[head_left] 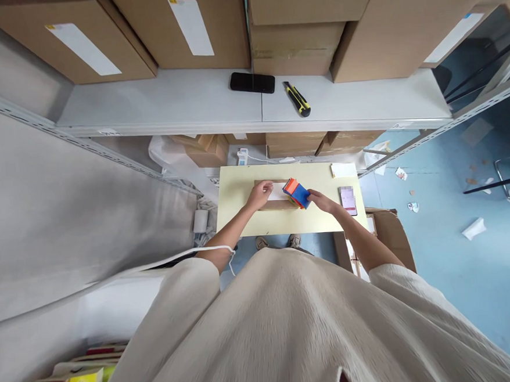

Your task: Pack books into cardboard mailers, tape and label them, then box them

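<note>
A small brown cardboard box (pixel 268 204) with a white label lies on a pale yellow table (pixel 238 206) below me. My left hand (pixel 259 194) rests on the box's left part, fingers curled onto its top. My right hand (pixel 320 200) grips a coloured block (pixel 297 192), blue with orange and red faces, held against the box's right end. Both hands are small and far off in this view.
A phone (pixel 348 200) lies on the table's right side, and a white card (pixel 343 169) sits at the far right corner. On the grey shelf (pixel 187 102) above lie a black phone (pixel 252 82) and a yellow utility knife (pixel 297 98), beneath large cartons. Blue floor with paper scraps spreads to the right.
</note>
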Demonstrator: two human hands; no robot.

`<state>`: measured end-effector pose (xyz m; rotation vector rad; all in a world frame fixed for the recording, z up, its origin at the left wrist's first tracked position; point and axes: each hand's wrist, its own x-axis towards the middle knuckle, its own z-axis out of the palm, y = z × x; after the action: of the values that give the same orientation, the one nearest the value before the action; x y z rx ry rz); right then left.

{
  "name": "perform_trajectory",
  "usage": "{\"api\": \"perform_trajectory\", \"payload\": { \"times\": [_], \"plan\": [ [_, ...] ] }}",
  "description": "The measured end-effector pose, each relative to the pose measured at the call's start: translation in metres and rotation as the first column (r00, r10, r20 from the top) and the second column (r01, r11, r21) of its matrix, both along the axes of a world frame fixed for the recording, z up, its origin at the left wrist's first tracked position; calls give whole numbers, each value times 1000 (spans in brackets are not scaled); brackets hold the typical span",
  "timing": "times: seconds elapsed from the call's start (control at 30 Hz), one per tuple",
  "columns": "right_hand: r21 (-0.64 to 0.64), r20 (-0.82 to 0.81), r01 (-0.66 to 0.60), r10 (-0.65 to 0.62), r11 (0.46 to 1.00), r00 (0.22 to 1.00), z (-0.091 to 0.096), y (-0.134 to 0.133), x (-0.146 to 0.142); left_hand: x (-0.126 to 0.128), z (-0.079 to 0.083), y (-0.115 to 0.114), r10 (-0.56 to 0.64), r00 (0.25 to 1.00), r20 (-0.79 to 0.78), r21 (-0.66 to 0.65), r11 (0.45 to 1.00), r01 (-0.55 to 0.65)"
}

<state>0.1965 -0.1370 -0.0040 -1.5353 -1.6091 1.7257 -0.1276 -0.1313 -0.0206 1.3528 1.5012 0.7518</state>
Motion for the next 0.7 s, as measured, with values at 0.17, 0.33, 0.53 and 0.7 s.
{"api": "perform_trajectory", "payload": {
  "times": [0.17, 0.33, 0.53, 0.7],
  "plan": [
    [-10, 75, -37, 38, 999, 996, 4, -11, -8, 11, 19, 4, -56, 997, 45, 22, 998, 55],
    [90, 189, -72, 54, 993, 981, 4, -12, -8, 20, 32, 7, -32, 992, 126, -4, 999, 32],
    [82, 224, -90, 70, 993, 972, 4, -10, -8, 27, 47, 16, -34, 985, 169, -93, 994, 50],
    [84, 238, -105, 82, 991, 968, 5, -9, -9, 35, 48, 21, -25, 980, 196, -149, 987, 55]
  ]
}}
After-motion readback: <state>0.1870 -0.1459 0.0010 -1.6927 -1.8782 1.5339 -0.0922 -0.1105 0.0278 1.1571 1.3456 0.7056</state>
